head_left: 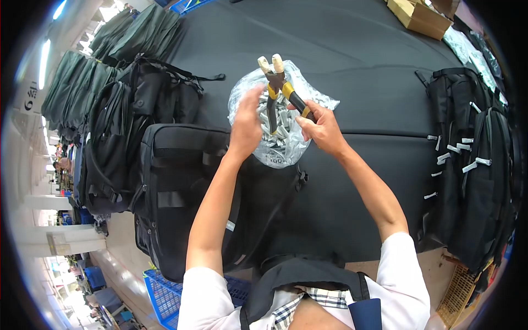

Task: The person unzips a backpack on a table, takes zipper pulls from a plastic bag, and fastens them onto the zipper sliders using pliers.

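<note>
My right hand (322, 127) is closed round one handle of a pair of pliers (281, 86) with black and yellow grips and pale wrapped jaws, which point away from me. The pliers stand open over a clear plastic bag (294, 147) full of small grey-white pieces. Beside the other handle is my left hand (247, 124), over the bag's left edge; its fingers are blurred, and whether they touch anything cannot be made out.
A black backpack (181, 165) lies to the left on the black-covered table (352, 60), with more bags and dark green fabric (77, 91) behind. Black bags with white tags (467, 165) are stacked right. A cardboard box (421, 19) sits back right; a blue crate (162, 300) stands below.
</note>
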`<state>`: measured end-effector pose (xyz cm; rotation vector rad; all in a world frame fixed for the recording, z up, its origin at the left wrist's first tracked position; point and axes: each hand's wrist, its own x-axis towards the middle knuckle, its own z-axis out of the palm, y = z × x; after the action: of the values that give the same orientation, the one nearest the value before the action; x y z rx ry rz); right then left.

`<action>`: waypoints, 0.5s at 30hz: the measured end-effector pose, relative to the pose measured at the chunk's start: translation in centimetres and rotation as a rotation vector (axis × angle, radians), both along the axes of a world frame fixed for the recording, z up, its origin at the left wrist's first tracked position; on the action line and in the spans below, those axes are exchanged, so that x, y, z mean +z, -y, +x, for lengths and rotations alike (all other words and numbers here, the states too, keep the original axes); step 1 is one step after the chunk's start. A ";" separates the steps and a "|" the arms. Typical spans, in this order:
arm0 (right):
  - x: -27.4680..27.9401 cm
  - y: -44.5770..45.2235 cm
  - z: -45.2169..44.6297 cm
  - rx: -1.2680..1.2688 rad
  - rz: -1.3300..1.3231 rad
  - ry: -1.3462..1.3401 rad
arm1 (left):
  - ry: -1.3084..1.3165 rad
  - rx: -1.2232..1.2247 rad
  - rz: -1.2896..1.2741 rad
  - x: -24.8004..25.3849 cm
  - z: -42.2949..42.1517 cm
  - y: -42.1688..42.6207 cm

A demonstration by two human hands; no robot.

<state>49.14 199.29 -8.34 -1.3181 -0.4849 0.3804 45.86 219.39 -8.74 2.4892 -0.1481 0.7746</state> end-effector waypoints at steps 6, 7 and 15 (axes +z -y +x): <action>0.6 1.7 -1.0 0.079 0.023 0.007 | -0.614 -0.331 -0.920 0.9 -1.6 1.0; 0.8 2.0 -1.3 0.096 0.043 -0.030 | -0.638 -0.298 -0.930 0.7 -1.9 1.3; 0.2 8.1 -4.8 -0.116 -0.059 -0.114 | -0.433 -0.078 -1.130 0.0 -3.4 1.8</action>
<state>44.34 191.19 -8.14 -1.3670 -0.3024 0.3733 42.51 217.61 -8.73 1.4850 0.2798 0.1486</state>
